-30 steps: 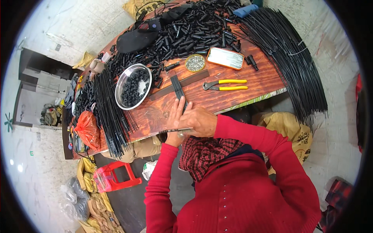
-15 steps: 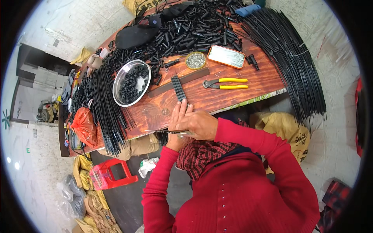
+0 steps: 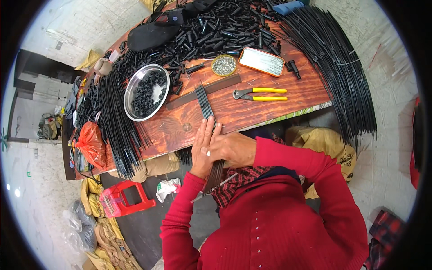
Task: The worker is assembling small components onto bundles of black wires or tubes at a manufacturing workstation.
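Note:
A small row of thin black rods lies side by side, crossing a dark flat bar on the table and running back over its front edge toward my lap. My left hand rests flat along the rods, fingers stretched out; something small and white shows near its thumb. From the right, my right hand is curled over the rods against my left hand, its fingertips mostly hidden. Below the hands the rods' near ends fan out, and a thin silvery rod slants across there.
Yellow-handled pincers, an orange-rimmed tray of pins, a round tub of small metal pieces and a steel bowl of black rings stand around. Black rod bundles flank a heap of black tubes. A red stool is below left.
The silvery rod has dropped from level at my wrist to a slant lower down, and the rods' near ends now show. My left hand has shifted slightly. The view has moved a little.

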### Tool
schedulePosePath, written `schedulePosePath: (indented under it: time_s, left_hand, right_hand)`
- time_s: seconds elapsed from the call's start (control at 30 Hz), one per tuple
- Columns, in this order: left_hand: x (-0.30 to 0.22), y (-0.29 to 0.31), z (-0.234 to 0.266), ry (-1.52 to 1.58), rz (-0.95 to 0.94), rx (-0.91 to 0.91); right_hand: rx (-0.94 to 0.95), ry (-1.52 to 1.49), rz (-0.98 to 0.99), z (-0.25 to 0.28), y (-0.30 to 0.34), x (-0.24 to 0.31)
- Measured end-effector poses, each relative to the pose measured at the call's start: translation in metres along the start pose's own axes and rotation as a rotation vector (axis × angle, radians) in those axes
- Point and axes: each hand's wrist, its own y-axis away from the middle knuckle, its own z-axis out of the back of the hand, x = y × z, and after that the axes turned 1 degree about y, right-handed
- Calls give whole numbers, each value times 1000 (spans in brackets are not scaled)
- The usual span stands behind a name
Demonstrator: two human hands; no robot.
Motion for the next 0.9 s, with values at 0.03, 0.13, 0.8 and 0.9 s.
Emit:
schedulePosePath:
  time_s: [0.03,0.13,0.8,0.9]
  left_hand:
    - [-4,0,2,4,11,10]
    - [-13,2,9,42,39,19]
    - [-13,-4,15,56,-30,-41]
    - [-12,-4,13,62,-31,-53]
  right_hand:
    - [16,6,51,-1,0,-2]
    - [108,20,43,1,3,0]
    - [-11,188,-740,82,-120,-174]
    - [140,182,-778,87,-128,-174]
